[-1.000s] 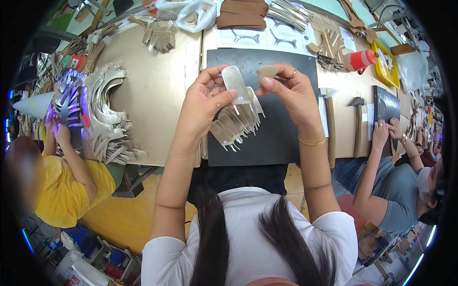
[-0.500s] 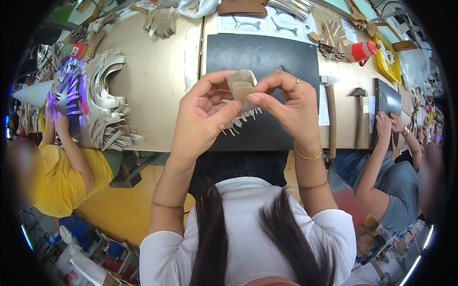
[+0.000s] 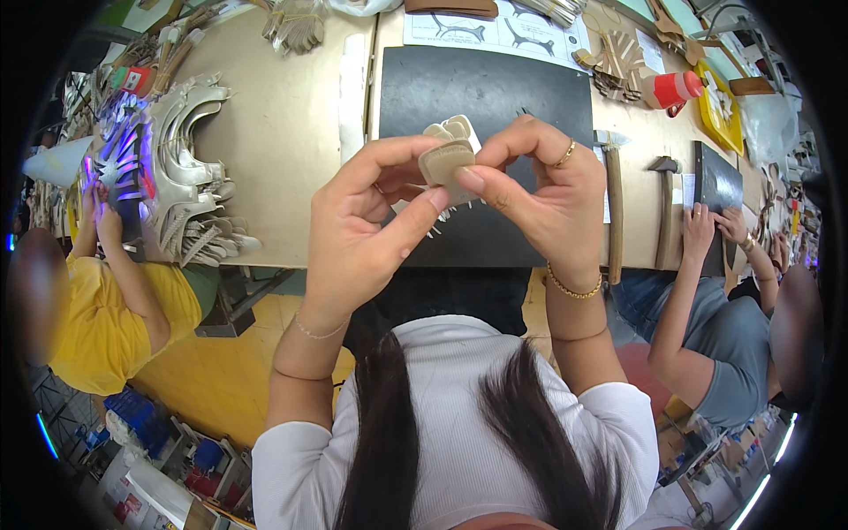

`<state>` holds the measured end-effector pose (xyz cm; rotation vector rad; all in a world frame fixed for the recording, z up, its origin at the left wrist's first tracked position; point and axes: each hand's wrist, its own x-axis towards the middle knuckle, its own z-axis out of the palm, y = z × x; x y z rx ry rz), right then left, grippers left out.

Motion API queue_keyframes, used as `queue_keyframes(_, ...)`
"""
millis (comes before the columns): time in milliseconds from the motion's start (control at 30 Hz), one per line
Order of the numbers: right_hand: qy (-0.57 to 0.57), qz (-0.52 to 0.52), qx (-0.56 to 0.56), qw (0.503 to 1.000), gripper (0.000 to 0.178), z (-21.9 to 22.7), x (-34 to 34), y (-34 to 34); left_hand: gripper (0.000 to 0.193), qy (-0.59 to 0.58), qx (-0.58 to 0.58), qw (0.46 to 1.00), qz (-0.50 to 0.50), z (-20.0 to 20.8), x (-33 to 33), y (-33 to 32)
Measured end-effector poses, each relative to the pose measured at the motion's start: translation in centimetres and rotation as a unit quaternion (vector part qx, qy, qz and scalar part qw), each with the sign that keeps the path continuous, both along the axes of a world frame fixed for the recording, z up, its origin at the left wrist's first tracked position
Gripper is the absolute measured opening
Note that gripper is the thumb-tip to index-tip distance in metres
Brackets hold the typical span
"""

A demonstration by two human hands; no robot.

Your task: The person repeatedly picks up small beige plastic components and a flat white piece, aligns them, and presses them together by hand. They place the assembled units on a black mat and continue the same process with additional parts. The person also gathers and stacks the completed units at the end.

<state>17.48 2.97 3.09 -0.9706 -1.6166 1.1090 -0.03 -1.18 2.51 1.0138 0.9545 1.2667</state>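
Observation:
A small beige leather piece (image 3: 446,160) with a rounded end is held up over the black board (image 3: 495,84). My left hand (image 3: 367,216) pinches it along its left side, with the index finger at the upper edge and the thumb below. On the piece's right edge, the thumb and index finger of my right hand (image 3: 552,190) are closed. Behind it, pale rounded pieces (image 3: 459,126) show partly between my hands; whether these lie on the board or are held too, I cannot tell. Thin white strips peek out under my fingers.
Two hammers, one (image 3: 614,212) closer and one (image 3: 666,212) farther right, lie beyond the board. A red-capped bottle (image 3: 673,88) and a yellow tray (image 3: 720,110) stand at the back right. Curved pale straps (image 3: 190,150) pile up at left. People work on both sides.
The leather piece has tilted and now shows a broader tan face toward me. My hands have spread slightly apart, and the pale pieces behind it have come into sight.

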Motion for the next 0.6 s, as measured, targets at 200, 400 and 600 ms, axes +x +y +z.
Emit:
queue_keyframes(200,-0.021,0.014,0.002,1.000,0.016,1.1,0.2,-0.5,0.033,0.030,0.030,0.999,0.003,0.6,-0.1,-0.5)
queue_keyframes(400,-0.009,0.020,0.011,1.000,0.017,1.2,0.1,-0.8,0.031,0.066,0.026,0.997,0.006,1.0,-0.2,-0.9)
queue_keyframes(600,0.007,0.022,0.006,1.000,0.020,1.0,0.2,-1.0,0.032,0.084,0.049,0.995,0.018,1.3,-0.1,-1.0)
